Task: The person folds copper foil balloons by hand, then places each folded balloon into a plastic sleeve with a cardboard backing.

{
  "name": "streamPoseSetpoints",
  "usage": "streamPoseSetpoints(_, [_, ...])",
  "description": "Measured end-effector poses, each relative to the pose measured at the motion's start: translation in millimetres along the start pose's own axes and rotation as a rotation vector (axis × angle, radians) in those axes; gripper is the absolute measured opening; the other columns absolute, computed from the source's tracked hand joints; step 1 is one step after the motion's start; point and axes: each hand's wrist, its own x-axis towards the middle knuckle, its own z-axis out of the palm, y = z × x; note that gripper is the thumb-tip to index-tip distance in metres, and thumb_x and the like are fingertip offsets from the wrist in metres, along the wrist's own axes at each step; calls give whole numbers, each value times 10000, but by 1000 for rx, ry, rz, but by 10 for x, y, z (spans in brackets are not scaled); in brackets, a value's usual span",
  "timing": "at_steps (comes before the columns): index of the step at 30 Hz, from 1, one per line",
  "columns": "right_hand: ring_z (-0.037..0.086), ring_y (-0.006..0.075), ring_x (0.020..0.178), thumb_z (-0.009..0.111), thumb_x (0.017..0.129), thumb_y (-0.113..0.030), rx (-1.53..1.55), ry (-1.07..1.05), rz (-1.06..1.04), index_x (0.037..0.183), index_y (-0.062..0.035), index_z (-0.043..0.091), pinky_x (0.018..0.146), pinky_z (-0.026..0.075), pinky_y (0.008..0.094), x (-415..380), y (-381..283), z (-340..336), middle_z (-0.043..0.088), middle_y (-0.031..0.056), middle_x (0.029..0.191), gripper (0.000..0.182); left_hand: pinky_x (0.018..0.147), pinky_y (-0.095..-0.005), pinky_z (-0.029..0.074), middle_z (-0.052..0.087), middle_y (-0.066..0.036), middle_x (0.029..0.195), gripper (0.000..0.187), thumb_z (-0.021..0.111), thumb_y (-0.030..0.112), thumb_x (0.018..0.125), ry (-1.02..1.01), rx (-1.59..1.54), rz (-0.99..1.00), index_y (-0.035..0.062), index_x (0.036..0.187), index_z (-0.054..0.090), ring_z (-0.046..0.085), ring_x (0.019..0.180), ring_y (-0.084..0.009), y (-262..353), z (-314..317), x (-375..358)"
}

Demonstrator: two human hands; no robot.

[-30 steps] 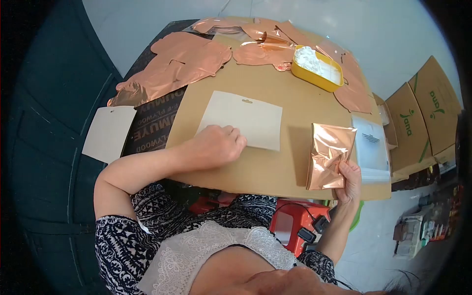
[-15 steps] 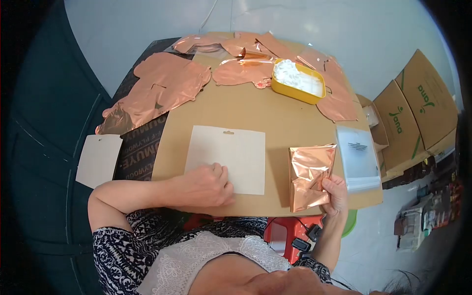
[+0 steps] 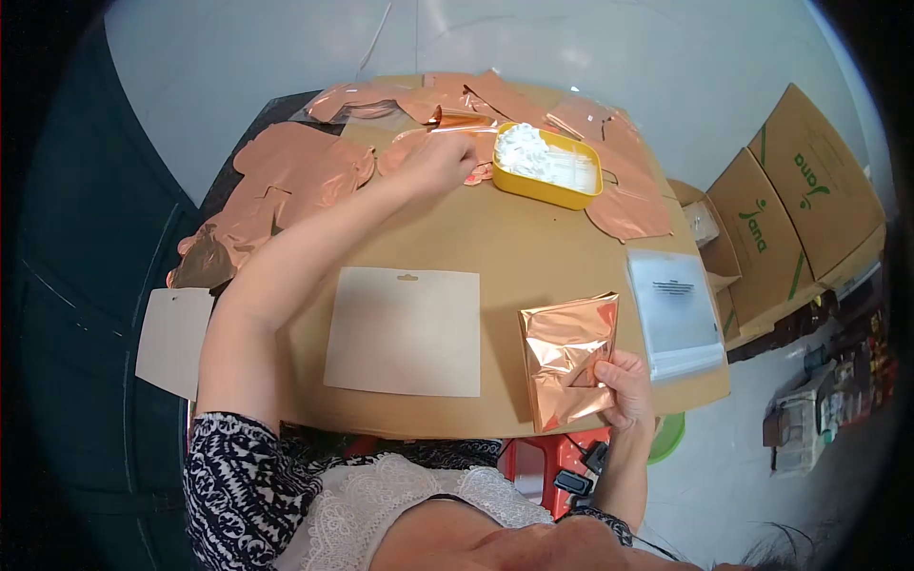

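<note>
My left hand [image 3: 446, 164] reaches across the table, its fingers curled closed beside the yellow tray [image 3: 543, 193]. Whatever is between those fingers, if anything, is hidden. White material fills the tray's left part, with thin pale sticks next to it. My right hand [image 3: 628, 390] grips the right edge of a folded rose-gold foil balloon [image 3: 568, 357], thumb on top, near the table's front edge. Between my arms lies a blank pale card [image 3: 404, 333] with a hang hole at its top. Clear plastic bags [image 3: 674, 305] lie to the right of the folded foil.
Flat rose-gold foil balloons [image 3: 295, 176] spread along the table's far and left edges. Another card [image 3: 173, 338] sits at the left edge. Cardboard boxes [image 3: 809, 209] stand on the right; a red stool [image 3: 535, 468] is below the front edge of the cardboard-covered table [image 3: 428, 228].
My left hand has left the card and moved forward to the yellow tray. My right hand still grips the folded foil balloon. The whole view has shifted slightly.
</note>
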Motion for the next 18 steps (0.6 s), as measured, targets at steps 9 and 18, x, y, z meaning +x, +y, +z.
streamPoseSetpoints(9, [661, 150, 689, 721, 804, -61, 36, -43, 22, 934, 60, 686, 629, 566, 292, -35, -22, 13, 705, 106, 865, 182, 904, -416, 450, 607, -132, 1039, 153, 649, 40, 760, 189, 196, 407, 35, 903, 706, 511, 1071, -308, -32, 631, 812])
streamPoseSetpoints(18, [664, 150, 698, 715, 806, -42, 55, -25, 37, 940, 63, 683, 643, 571, 300, -53, -1, 26, 704, 118, 865, 172, 938, -415, 438, 622, -140, 967, 140, 665, 90, 761, 117, 297, 365, 63, 876, 739, 517, 1054, -314, 100, 889, 979])
